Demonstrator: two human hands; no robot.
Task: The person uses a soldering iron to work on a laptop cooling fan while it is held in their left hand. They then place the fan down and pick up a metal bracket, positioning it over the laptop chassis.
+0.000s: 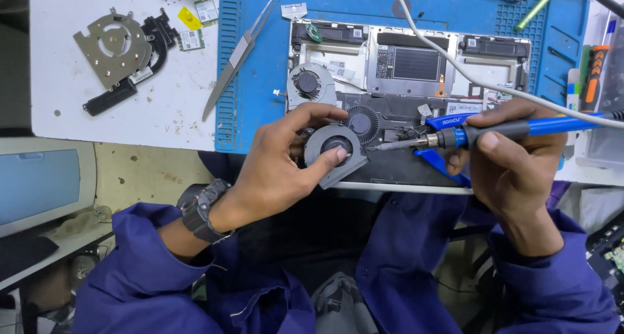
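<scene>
laptop cooling fan (335, 153), light and thin-shelled, sits at the near edge of the opened laptop chassis (409, 113) on the blue repair mat (260, 74). left hand (279, 168) pinches its rim, thumb on the hub, clear of the fragile blades. right hand (513, 158) is closed around a blue soldering iron (481, 134), tip just beside the fan.

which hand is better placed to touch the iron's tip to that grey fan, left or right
Right, probably. The right hand grips the blue soldering iron, tip aimed at the grey fan. The left hand is occupied pinching that fan.
</scene>
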